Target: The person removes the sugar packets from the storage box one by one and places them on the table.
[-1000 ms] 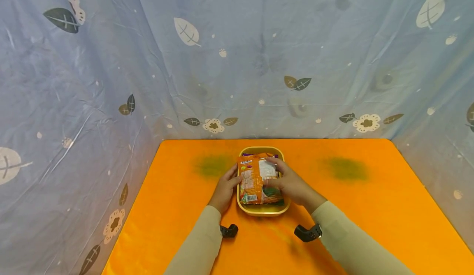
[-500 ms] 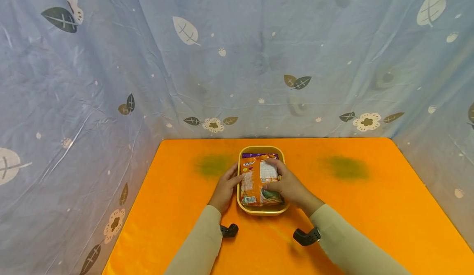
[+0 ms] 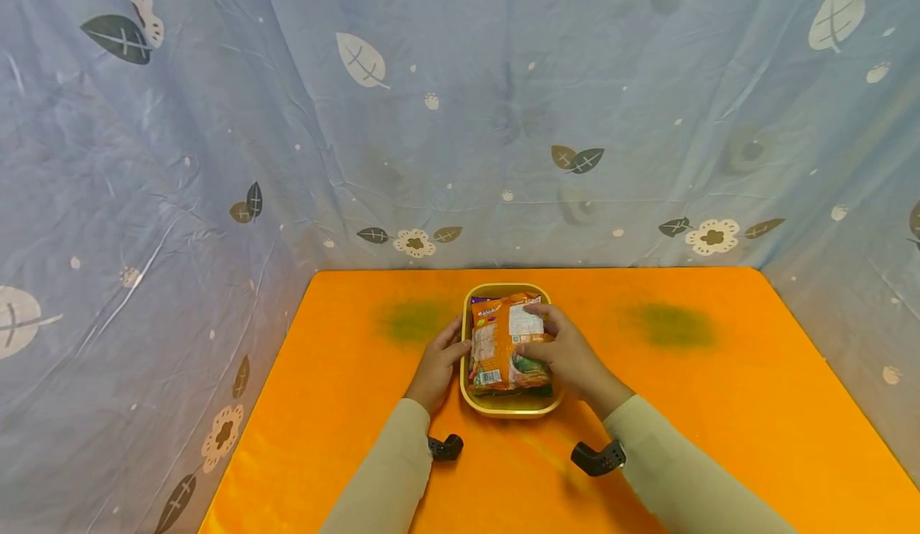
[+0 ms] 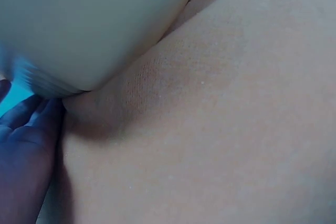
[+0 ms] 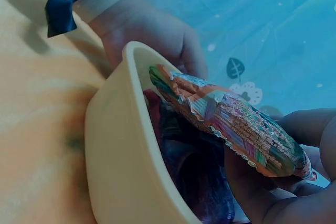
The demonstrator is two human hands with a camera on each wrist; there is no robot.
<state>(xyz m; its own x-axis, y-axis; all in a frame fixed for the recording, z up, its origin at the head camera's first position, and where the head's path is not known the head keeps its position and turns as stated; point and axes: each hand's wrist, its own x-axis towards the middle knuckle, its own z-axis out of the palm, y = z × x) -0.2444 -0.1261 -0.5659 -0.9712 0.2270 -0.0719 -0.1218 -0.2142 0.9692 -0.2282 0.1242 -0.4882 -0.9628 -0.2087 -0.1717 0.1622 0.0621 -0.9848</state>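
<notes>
My right hand pinches the right side of an orange snack packet with a barcode and a white label. In the right wrist view the packet tilts above the basket's opening, raised at its right side. Under it, inside the yellow basket, a purple packet shows partly; the rest of the contents is hidden. My left hand grips the basket's left wall, thumb over the rim. The left wrist view shows the basket's outer wall and part of that hand.
The basket stands on an orange cloth-covered table near its back edge. A blue curtain with leaf and flower prints surrounds the back and sides. Both wrists carry black camera mounts.
The orange packet first shifts right and uncovers more of the purple packet, then moves further right and away, covering much of it again. My right hand moves with it; my left hand stays.
</notes>
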